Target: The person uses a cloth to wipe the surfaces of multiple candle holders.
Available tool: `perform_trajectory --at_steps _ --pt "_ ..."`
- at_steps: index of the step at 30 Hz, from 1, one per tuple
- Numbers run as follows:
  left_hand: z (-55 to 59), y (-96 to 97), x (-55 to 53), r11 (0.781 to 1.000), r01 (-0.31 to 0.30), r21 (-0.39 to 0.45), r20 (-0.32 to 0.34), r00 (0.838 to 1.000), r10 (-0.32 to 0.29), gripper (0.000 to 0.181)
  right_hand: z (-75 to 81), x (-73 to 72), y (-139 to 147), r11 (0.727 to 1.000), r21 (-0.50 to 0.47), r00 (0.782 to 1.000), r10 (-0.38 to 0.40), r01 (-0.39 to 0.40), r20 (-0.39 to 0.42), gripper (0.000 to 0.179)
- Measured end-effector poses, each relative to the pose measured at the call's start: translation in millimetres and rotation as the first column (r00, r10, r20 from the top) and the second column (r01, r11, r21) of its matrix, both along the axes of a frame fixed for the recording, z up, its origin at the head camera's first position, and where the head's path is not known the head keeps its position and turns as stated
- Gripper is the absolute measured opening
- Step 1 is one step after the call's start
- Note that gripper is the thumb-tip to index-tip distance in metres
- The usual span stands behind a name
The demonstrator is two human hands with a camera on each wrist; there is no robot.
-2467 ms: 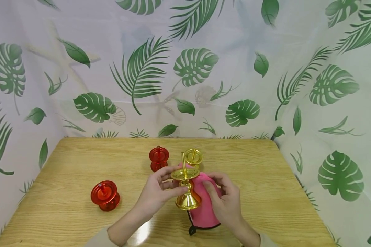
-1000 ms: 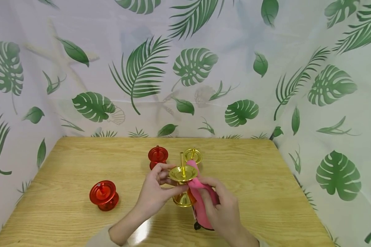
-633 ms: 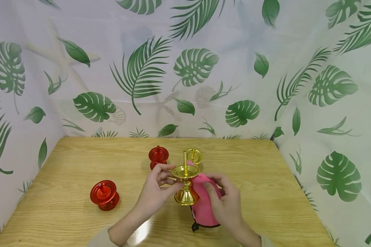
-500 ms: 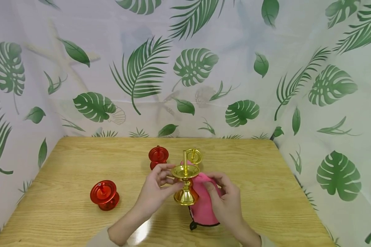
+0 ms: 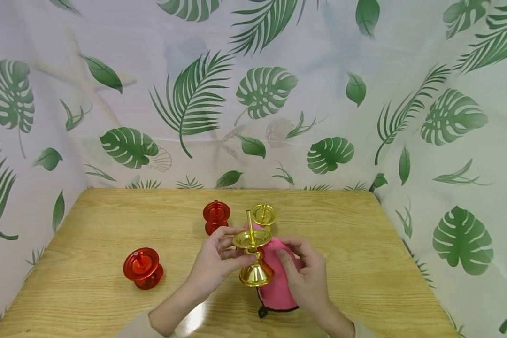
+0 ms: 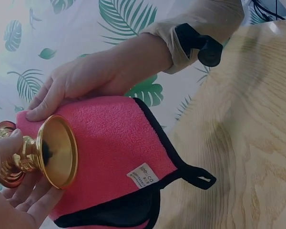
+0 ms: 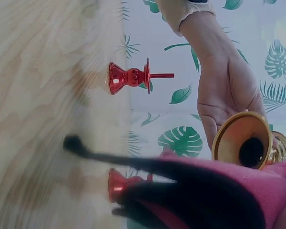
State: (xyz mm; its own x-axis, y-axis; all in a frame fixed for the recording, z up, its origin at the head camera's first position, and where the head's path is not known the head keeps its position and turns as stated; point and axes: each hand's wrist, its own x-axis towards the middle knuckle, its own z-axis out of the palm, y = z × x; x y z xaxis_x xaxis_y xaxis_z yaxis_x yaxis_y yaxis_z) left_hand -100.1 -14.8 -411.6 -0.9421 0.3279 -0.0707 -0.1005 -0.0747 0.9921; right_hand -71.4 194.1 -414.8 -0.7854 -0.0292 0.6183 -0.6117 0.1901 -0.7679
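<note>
My left hand (image 5: 213,263) grips a shiny gold candle holder (image 5: 255,276) by its narrow waist, the thumb across the front and fingers behind. It is raised above the table, its dish and thin spike pointing up with a slight lean left. A pink cloth (image 5: 276,293) with black edging is pinched in my right hand (image 5: 308,272) and lies against the holder's right side and back. In the left wrist view the cloth's fluffy face carries a white label (image 6: 143,175), and a black loop (image 6: 200,177) sticks out from its corner. The fingertips behind the cloth are hidden.
Behind the hands stand a red candle holder (image 5: 216,213) and a second gold one (image 5: 264,213), partly covered by the raised holder. Another red holder (image 5: 142,266) is on the left of the wooden table (image 5: 88,225). Leaf-printed sheeting (image 5: 295,155) encloses the back and sides.
The right hand moved up from one second ago, and the bunched cloth now hangs wider beside the holder. Over the last half second the gold holder dipped slightly and its spike tipped left.
</note>
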Motion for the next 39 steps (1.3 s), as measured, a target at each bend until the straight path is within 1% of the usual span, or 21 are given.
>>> perform_trajectory --at_steps 4,6,12,15,17,18,22,24,25,27,30,31,34,36,38,39 --pt "1.0 0.4 0.2 0.999 -0.032 -0.034 -0.023 0.999 0.031 0.061 3.4 4.0 -1.9 0.999 0.05 0.997 -0.014 0.018 -0.078 0.028" --pt "1.7 0.5 0.1 0.998 -0.041 -0.038 -0.031 0.999 0.04 0.061 5.6 7.3 -3.1 0.998 0.062 0.995 -0.008 0.014 -0.098 0.03" --pt "5.5 0.3 1.6 0.997 -0.054 -0.051 -0.066 0.997 0.051 0.06 12.2 16.5 -5.6 0.998 0.023 0.993 0.055 -0.053 -0.102 0.032" --pt "8.7 0.4 3.0 0.996 -0.073 -0.059 -0.083 0.994 0.068 0.059 14.3 19.3 -6.3 0.996 0.02 0.987 0.086 -0.084 -0.137 0.033" --pt "10.7 0.7 3.5 0.994 -0.087 -0.06 -0.088 0.993 0.082 0.058 15.0 20.7 -7.0 0.99 0.007 0.975 0.137 -0.138 -0.174 0.031" --pt "11.3 0.9 3.5 0.993 -0.095 -0.063 -0.09 0.992 0.089 0.058 15.2 21.3 -7.2 0.988 0.007 0.969 0.151 -0.153 -0.195 0.028" --pt "13.5 0.5 3.6 0.992 -0.112 -0.064 -0.101 0.989 0.105 0.057 15.3 22.4 -7.7 0.968 -0.013 0.934 0.239 -0.251 -0.266 0.018" --pt "14.2 0.4 3.9 0.991 -0.118 -0.064 -0.105 0.988 0.111 0.057 15.1 22.5 -7.8 0.969 -0.006 0.928 0.234 -0.247 -0.288 0.016" --pt "14.4 0.5 4.0 0.991 -0.119 -0.06 -0.104 0.988 0.112 0.057 14.9 22.0 -7.8 0.966 -0.007 0.924 0.244 -0.258 -0.295 0.016" --pt "14.1 1.1 4.1 0.991 -0.12 -0.058 -0.098 0.989 0.114 0.058 14.5 21.5 -8.0 0.972 0.006 0.927 0.225 -0.234 -0.301 0.016" --pt "13.2 2.3 5.1 0.991 -0.121 -0.053 -0.087 0.989 0.116 0.059 14.4 21.8 -8.4 0.986 0.035 0.944 0.168 -0.165 -0.285 0.018" --pt "12.8 2.6 5.6 0.991 -0.12 -0.051 -0.085 0.99 0.116 0.059 14.2 21.9 -8.4 0.987 0.039 0.949 0.162 -0.157 -0.271 0.02" --pt "12.0 3.5 6.1 0.991 -0.122 -0.051 -0.089 0.989 0.117 0.059 13.7 22.5 -8.4 0.995 0.081 0.975 0.079 -0.064 -0.21 0.028" --pt "11.6 3.9 5.7 0.991 -0.123 -0.055 -0.091 0.989 0.118 0.059 12.5 21.0 -7.6 0.993 0.121 0.984 0.012 0.009 -0.176 0.033" --pt "11.1 4.1 4.9 0.991 -0.123 -0.052 -0.089 0.989 0.118 0.059 11.0 18.3 -6.5 0.987 0.15 0.991 -0.036 0.056 -0.129 0.035" --pt "10.9 4.2 4.4 0.991 -0.123 -0.052 -0.085 0.989 0.119 0.059 10.2 16.8 -6.0 0.986 0.155 0.993 -0.05 0.066 -0.106 0.034"
